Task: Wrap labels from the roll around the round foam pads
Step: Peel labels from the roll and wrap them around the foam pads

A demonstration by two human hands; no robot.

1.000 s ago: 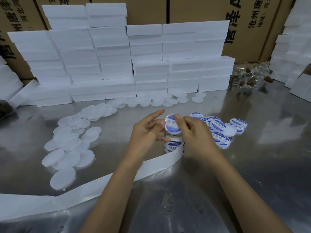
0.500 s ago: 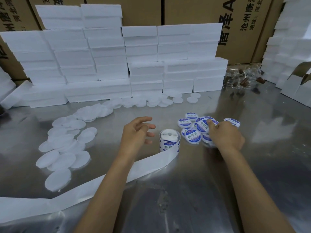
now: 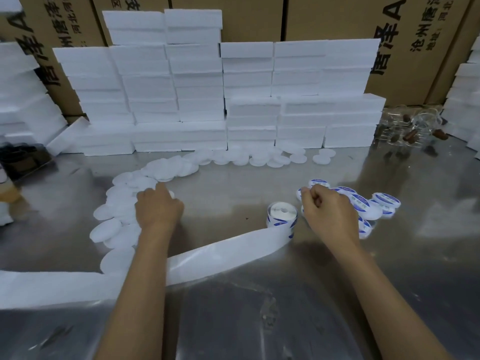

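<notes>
Plain white round foam pads [image 3: 114, 228] lie in a curved heap on the metal table [image 3: 402, 268], left of centre. My left hand [image 3: 158, 209] reaches into that heap, its fingers curled down over one plain pad [image 3: 170, 194]. The label roll [image 3: 281, 215] stands at centre, and its empty white backing strip [image 3: 220, 255] trails off to the left under my left forearm. Right of the roll is a pile of pads with blue-and-white labels [image 3: 385, 200]. My right hand [image 3: 327, 211] hovers over this pile with curled fingers and holds nothing.
Stacks of white foam blocks [image 3: 246, 100] wall off the back, with brown cartons [image 3: 324, 19] behind them. More plain pads [image 3: 259, 157] line their base. Clear plastic items with brown parts [image 3: 410, 126] lie at the back right. A dark object [image 3: 23, 157] sits at the left edge.
Both hands left the labelled pad they held over the roll. My right hand set it on the labelled pile. My left hand moved left onto the plain pads.
</notes>
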